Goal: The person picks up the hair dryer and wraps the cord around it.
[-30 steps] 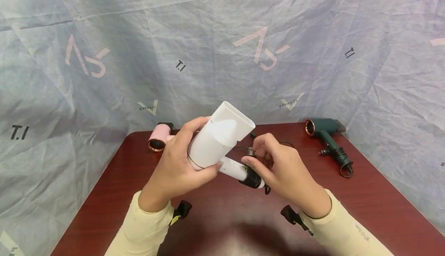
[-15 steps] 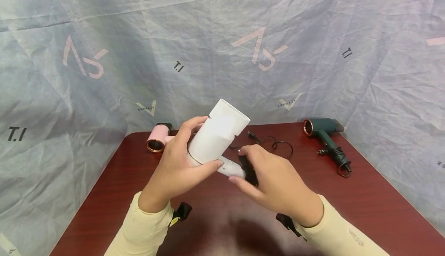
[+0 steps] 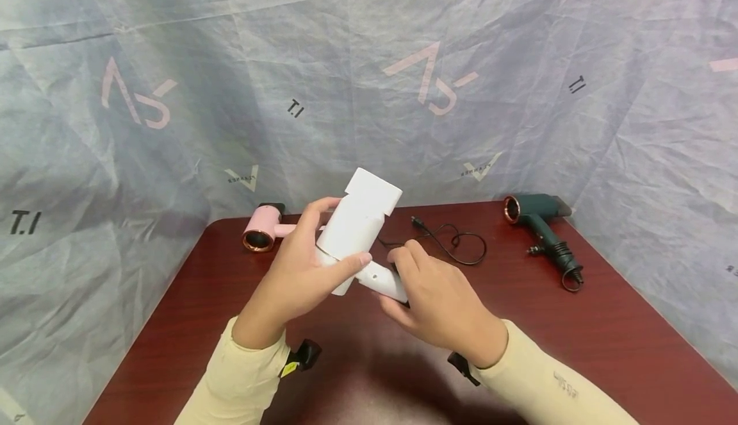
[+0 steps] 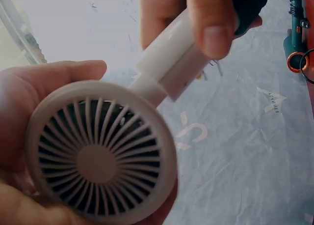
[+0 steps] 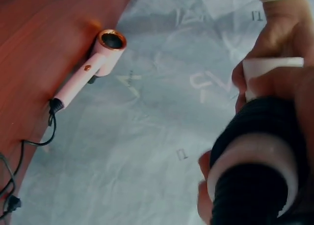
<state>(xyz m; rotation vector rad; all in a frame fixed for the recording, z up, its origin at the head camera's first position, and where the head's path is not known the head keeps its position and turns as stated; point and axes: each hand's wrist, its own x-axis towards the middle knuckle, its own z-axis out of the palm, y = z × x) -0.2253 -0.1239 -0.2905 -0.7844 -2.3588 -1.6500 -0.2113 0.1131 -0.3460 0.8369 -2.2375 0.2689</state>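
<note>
A white hair dryer (image 3: 350, 223) with a flat, wide nozzle (image 3: 371, 188) is held above the table, the nozzle pointing up and away. My left hand (image 3: 296, 281) grips its barrel, thumb near the joint with the handle. The handle (image 3: 377, 277) slants down to the right, and my right hand (image 3: 444, 303) grips its lower end over the wound black cord (image 5: 250, 190). Seen in the left wrist view, the round rear grille (image 4: 98, 161) faces that camera, with fingers around its rim. The right palm hides most of the cord in the head view.
A pink hair dryer (image 3: 263, 223) lies at the back left of the red-brown table (image 3: 190, 322). At the back right lies a dark green hair dryer (image 3: 536, 210) with its cord wound round the handle. A loose black cord (image 3: 455, 245) with a plug is behind my right hand. Grey cloth (image 3: 357, 91) hangs behind.
My right hand has moved left and down from beside the handle and closed round its corded end. The white hair dryer has shifted slightly left and its nozzle opening has turned away from the camera.
</note>
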